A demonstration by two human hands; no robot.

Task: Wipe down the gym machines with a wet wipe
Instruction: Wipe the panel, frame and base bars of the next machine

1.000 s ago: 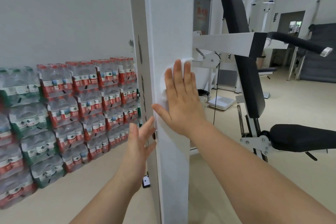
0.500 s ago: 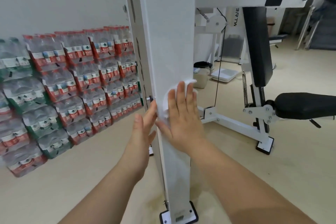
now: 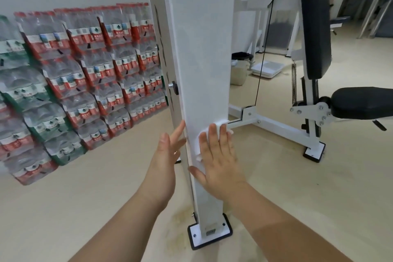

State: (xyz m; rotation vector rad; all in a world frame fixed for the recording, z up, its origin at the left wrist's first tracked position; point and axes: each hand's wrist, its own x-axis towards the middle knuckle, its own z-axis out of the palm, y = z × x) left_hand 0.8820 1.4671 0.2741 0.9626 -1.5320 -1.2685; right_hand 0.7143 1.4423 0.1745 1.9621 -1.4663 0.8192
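Crumpled white wet wipe (image 3: 212, 130) under palm

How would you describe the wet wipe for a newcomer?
Find the tall white post mid-view. Low on its front, the right hand presses the wet wipe flat. It shows as crumpled white edges peeking from under that hand, unlike the smooth metal.

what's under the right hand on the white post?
A white wet wipe, pressed flat against the white metal upright post by the right hand. Only its edges show past the fingertips; the rest is hidden by the palm.
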